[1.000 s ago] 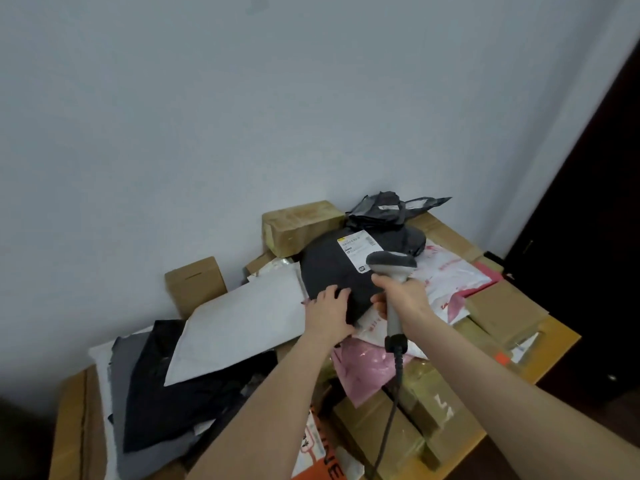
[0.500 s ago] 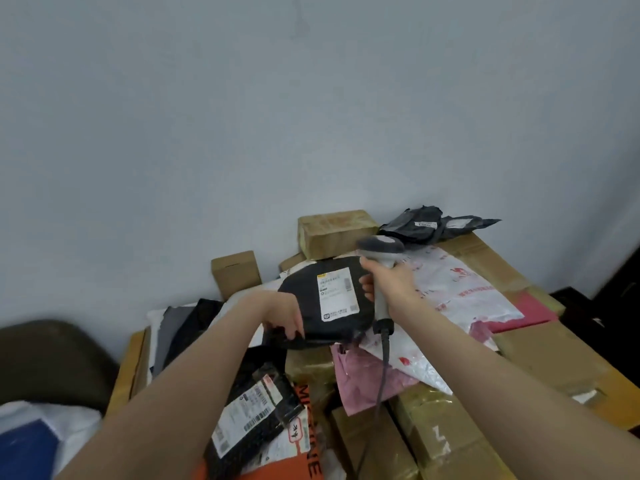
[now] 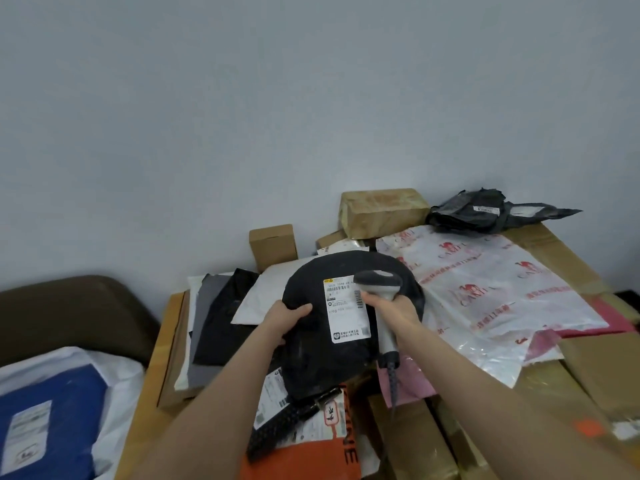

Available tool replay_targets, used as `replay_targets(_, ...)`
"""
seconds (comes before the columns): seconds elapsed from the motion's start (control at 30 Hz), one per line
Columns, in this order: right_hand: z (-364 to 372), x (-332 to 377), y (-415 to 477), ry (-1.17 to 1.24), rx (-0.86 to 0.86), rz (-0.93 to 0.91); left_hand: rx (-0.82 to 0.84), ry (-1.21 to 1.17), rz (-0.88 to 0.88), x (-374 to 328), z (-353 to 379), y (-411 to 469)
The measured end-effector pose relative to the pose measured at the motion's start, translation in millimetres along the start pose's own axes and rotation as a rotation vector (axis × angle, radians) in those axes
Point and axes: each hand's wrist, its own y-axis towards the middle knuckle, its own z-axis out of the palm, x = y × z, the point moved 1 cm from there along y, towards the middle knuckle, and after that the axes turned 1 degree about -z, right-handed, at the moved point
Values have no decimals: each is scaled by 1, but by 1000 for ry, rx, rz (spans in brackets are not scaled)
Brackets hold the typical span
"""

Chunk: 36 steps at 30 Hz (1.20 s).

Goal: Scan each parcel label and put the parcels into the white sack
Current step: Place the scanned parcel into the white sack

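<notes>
1. Nearest us, at the bottom edge, an orange parcel (image 3: 301, 459) lies on the pile. Taped brown boxes (image 3: 415, 445) lie just right of it.
2. Near left, beside the counter (image 3: 166, 327), we see the white sack (image 3: 117, 372) with its mouth agape. A blue parcel (image 3: 52, 410) lies inside it, label up.
3. In the middle, the black parcel (image 3: 322, 362) sits over the pile, its white label (image 3: 346, 317) facing us. We cannot tell whether it rests on the pile or is lifted clear.
4. The left hand (image 3: 285, 317) is clamped on the parcel's left edge, thumb on top and fingers curled beneath.
5. The right hand (image 3: 398, 306) is wrapped round the handle of the scanner (image 3: 377, 284). The scanner's grey head sits over the label's upper right corner. Its cable (image 3: 392, 379) hangs from the handle's base toward us.
6. A pink parcel (image 3: 408, 386) shows under the cable. Right of the hands, a clear bag (image 3: 485, 289) with red print spreads across more brown boxes.
7. Left of the black parcel, a white mailer (image 3: 263, 296) overlaps a black bag (image 3: 225, 323) and a grey bag (image 3: 207, 306).
8. Farther back, a small box (image 3: 273, 245) stands upright by the wall (image 3: 311, 98).
9. To its right a taped box (image 3: 381, 211) sits atop the pile, and a crumpled dark bag (image 3: 478, 214) lies at the far right.
</notes>
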Motion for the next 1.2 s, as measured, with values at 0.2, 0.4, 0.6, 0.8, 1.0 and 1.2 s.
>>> replay_targets(0.2, 2, -1, 0, 55, -6, 2, 20, -291, 11, -13, 6, 8)
replay_targets(0.4, 8, 7, -9, 104, -12, -54, -128, -234, 118, -25, -17, 8)
replay_targets(0.6, 12, 16, -47, 214, -6, -96, -274, -150, 238, -20, -53, 5)
replay_targets(0.8, 24, 3, -90, 183, 55, -118, -368, -227, 230, -5, -56, -11)
replay_targets(1.0, 32, -1, -114, 178, 97, -117, -396, -225, 239, 1, -52, -18)
replay_targets(1.2, 31, -2, -122, 150, 87, -127, -401, -238, 240, 1, -50, -22)
